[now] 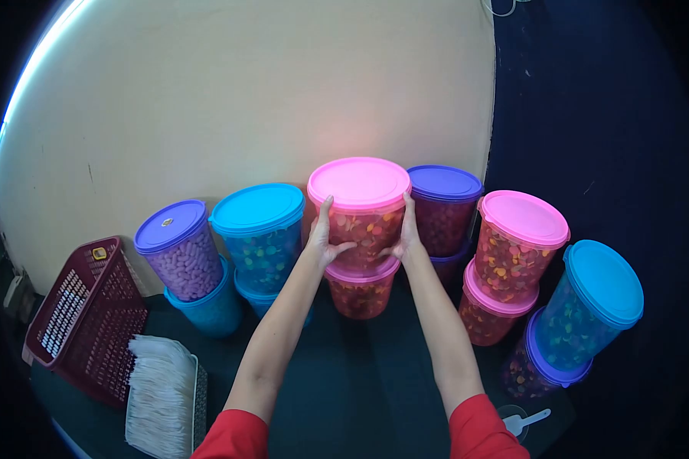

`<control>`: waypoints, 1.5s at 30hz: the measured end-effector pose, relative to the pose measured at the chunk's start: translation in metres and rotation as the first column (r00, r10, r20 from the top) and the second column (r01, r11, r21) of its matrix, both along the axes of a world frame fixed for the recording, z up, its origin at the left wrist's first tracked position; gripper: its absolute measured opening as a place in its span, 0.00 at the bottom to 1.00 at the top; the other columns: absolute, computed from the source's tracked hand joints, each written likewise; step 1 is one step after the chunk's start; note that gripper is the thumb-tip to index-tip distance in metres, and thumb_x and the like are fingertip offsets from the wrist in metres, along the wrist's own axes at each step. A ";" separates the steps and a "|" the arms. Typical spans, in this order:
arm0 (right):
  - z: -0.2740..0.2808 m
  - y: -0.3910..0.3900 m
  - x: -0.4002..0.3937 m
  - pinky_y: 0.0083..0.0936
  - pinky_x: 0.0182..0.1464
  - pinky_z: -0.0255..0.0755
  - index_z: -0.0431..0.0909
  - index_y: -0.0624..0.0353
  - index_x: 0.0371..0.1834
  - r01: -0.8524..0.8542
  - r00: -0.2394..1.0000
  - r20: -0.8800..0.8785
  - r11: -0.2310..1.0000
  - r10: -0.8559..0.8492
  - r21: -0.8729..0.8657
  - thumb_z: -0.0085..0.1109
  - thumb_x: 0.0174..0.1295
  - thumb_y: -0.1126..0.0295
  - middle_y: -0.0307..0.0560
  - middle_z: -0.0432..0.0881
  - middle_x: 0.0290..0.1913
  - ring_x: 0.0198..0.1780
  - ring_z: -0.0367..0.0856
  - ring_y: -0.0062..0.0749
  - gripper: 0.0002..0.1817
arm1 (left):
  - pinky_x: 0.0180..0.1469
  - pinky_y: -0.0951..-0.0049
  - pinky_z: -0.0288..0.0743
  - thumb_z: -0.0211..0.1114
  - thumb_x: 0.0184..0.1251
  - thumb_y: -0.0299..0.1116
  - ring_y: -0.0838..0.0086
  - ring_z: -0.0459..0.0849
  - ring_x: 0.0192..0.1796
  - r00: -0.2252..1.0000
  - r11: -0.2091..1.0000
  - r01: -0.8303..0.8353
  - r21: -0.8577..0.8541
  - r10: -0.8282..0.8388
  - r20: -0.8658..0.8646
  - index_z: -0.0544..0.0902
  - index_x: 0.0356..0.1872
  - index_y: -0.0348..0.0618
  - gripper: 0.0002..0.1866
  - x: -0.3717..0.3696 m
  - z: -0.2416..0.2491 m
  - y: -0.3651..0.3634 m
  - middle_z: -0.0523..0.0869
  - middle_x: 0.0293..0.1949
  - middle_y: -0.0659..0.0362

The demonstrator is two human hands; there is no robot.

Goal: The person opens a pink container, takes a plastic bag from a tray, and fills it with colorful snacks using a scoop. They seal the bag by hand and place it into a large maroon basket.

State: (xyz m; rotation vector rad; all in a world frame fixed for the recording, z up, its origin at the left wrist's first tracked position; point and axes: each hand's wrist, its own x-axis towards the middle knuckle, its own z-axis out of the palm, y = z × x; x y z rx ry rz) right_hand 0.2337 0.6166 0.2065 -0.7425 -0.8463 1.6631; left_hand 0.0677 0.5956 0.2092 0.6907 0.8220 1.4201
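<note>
Both my hands grip a pink-lidded tub (367, 229), whose clear pink wall shows small colourful pieces inside. My left hand (324, 237) presses its left side, thumb spread across the front. On the opposite side my right hand (408, 233) mirrors it, with the far fingers of both hands hidden behind the wall. Directly below is a second pink-lidded tub (361, 294), its lid right at the upper tub's base. A purple-lidded tub (445, 203) stands just behind to the right, and a blue-lidded tub (259, 218) rises to the left.
At left stands a purple-lidded tub of pale pieces (180, 252) on a blue one, beside a maroon basket (119, 336) and a white container of packed plastic bags (161, 390). Stacked right are a pink-lidded tub (520, 237) and a blue-lidded tub (593, 306); a white scoop (524, 421) lies nearby.
</note>
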 end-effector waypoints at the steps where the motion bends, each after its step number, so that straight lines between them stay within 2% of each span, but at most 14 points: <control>1: 0.010 -0.006 -0.001 0.71 0.57 0.28 0.40 0.51 0.69 0.021 1.000 0.007 0.999 -0.021 0.031 0.45 0.35 0.24 0.55 0.39 0.70 0.69 0.35 0.61 0.61 | 0.60 0.41 0.54 0.65 0.37 0.66 0.54 0.50 0.68 1.000 1.000 -0.004 -0.005 0.004 -0.003 0.48 0.67 0.48 0.57 0.001 0.009 -0.008 0.50 0.67 0.50; 11: 0.067 -0.180 0.006 0.72 0.57 0.29 0.38 0.59 0.68 -0.047 0.996 -0.069 0.997 0.051 0.063 0.53 0.37 0.28 0.59 0.38 0.69 0.69 0.35 0.59 0.62 | 0.58 0.33 0.47 0.61 0.47 0.64 0.50 0.47 0.68 0.995 0.987 0.097 0.128 -0.100 0.020 0.48 0.66 0.48 0.51 0.002 0.074 -0.184 0.49 0.67 0.50; 12: 0.064 -0.199 0.008 0.72 0.57 0.29 0.38 0.59 0.68 -0.050 0.996 -0.065 0.997 0.054 0.052 0.53 0.37 0.28 0.59 0.38 0.69 0.69 0.35 0.59 0.62 | 0.53 0.34 0.60 0.60 0.49 0.63 0.49 0.51 0.67 0.987 0.979 0.161 0.121 -0.163 0.009 0.49 0.65 0.50 0.48 -0.005 0.066 -0.199 0.51 0.66 0.50; 13: 0.056 -0.218 0.009 0.73 0.56 0.32 0.40 0.59 0.68 -0.082 0.995 -0.055 0.993 0.087 0.084 0.52 0.39 0.29 0.59 0.39 0.69 0.69 0.36 0.59 0.60 | 0.53 0.34 0.60 0.60 0.49 0.63 0.49 0.51 0.67 0.987 0.982 0.157 0.109 -0.159 0.013 0.49 0.65 0.50 0.48 -0.008 0.056 -0.219 0.51 0.66 0.50; 15: 0.040 -0.261 0.009 0.74 0.54 0.41 0.44 0.55 0.68 -0.111 0.988 -0.089 0.985 0.124 0.133 0.50 0.44 0.31 0.58 0.39 0.68 0.69 0.39 0.57 0.54 | 0.43 0.42 0.75 0.58 0.53 0.60 0.48 0.59 0.64 0.965 0.961 0.234 0.149 -0.248 0.081 0.50 0.64 0.52 0.43 -0.010 0.035 -0.262 0.55 0.64 0.49; 17: 0.020 -0.304 0.009 0.69 0.54 0.51 0.49 0.49 0.67 -0.098 0.988 -0.108 0.990 0.109 0.097 0.48 0.48 0.34 0.55 0.44 0.67 0.67 0.46 0.55 0.47 | 0.34 0.52 0.82 0.57 0.56 0.57 0.50 0.64 0.61 0.958 0.974 0.204 0.097 -0.219 0.187 0.51 0.64 0.55 0.38 -0.011 0.016 -0.304 0.57 0.61 0.49; 18: 0.004 -0.323 0.009 0.66 0.51 0.58 0.51 0.47 0.65 -0.118 0.982 -0.136 0.989 0.130 0.091 0.48 0.51 0.36 0.53 0.47 0.65 0.65 0.49 0.53 0.43 | 0.35 0.50 0.81 0.56 0.59 0.54 0.51 0.66 0.59 0.989 0.997 0.054 0.059 -0.062 0.134 0.51 0.64 0.56 0.36 -0.007 0.004 -0.326 0.59 0.59 0.48; 21: -0.042 -0.377 0.001 0.53 0.47 0.68 0.54 0.45 0.63 -0.025 0.990 -0.136 0.999 0.030 0.036 0.45 0.54 0.39 0.48 0.55 0.61 0.63 0.55 0.46 0.36 | 0.39 0.55 0.81 0.52 0.63 0.51 0.55 0.73 0.51 0.994 0.998 0.002 0.064 -0.009 0.111 0.54 0.62 0.52 0.31 -0.013 -0.042 -0.382 0.63 0.57 0.53; 26: -0.105 -0.459 -0.015 0.46 0.47 0.67 0.59 0.46 0.60 0.054 0.995 -0.081 0.990 -0.065 -0.128 0.42 0.54 0.39 0.43 0.66 0.56 0.54 0.67 0.37 0.33 | 0.44 0.58 0.78 0.49 0.64 0.52 0.65 0.74 0.50 0.995 0.996 -0.067 -0.052 0.071 0.066 0.57 0.60 0.46 0.30 -0.023 -0.107 -0.470 0.68 0.55 0.55; 30: -0.150 -0.510 -0.023 0.48 0.55 0.57 0.55 0.44 0.61 -0.019 0.998 -0.065 0.974 0.004 -0.226 0.45 0.54 0.43 0.41 0.56 0.62 0.62 0.56 0.33 0.33 | 0.49 0.58 0.73 0.49 0.62 0.57 0.67 0.73 0.52 0.997 0.982 -0.077 -0.173 0.076 -0.017 0.58 0.61 0.47 0.32 -0.037 -0.142 -0.521 0.69 0.55 0.55; 33: -0.160 -0.541 -0.027 0.47 0.56 0.55 0.51 0.40 0.62 -0.046 0.999 0.010 0.972 0.050 -0.229 0.47 0.55 0.47 0.38 0.53 0.63 0.62 0.55 0.32 0.32 | 0.51 0.59 0.73 0.50 0.60 0.60 0.67 0.73 0.54 0.999 0.976 -0.028 -0.217 0.023 -0.024 0.58 0.61 0.46 0.35 -0.051 -0.160 -0.547 0.68 0.56 0.56; 34: -0.164 -0.548 -0.025 0.46 0.57 0.54 0.48 0.37 0.63 -0.086 0.996 -0.005 0.971 0.087 -0.224 0.49 0.56 0.51 0.37 0.52 0.63 0.63 0.53 0.31 0.32 | 0.56 0.50 0.63 0.53 0.60 0.55 0.63 0.65 0.59 0.997 0.973 0.058 -0.225 -0.045 0.062 0.50 0.65 0.54 0.36 -0.061 -0.168 -0.553 0.58 0.61 0.57; 39: -0.175 -0.573 -0.026 0.45 0.59 0.52 0.48 0.40 0.63 -0.092 0.994 0.037 0.952 0.107 -0.291 0.49 0.57 0.55 0.37 0.54 0.62 0.63 0.53 0.30 0.31 | 0.52 0.56 0.70 0.54 0.59 0.55 0.66 0.70 0.56 0.997 0.971 0.053 -0.232 -0.038 0.067 0.51 0.65 0.51 0.37 -0.069 -0.185 -0.573 0.62 0.60 0.56; 45: -0.184 -0.577 -0.027 0.39 0.63 0.49 0.50 0.46 0.62 -0.077 0.996 0.019 0.981 0.082 -0.177 0.49 0.57 0.59 0.39 0.57 0.60 0.62 0.56 0.30 0.30 | 0.51 0.57 0.71 0.56 0.57 0.55 0.66 0.70 0.57 0.998 0.978 0.044 -0.203 -0.036 0.045 0.50 0.64 0.50 0.40 -0.069 -0.190 -0.577 0.62 0.59 0.54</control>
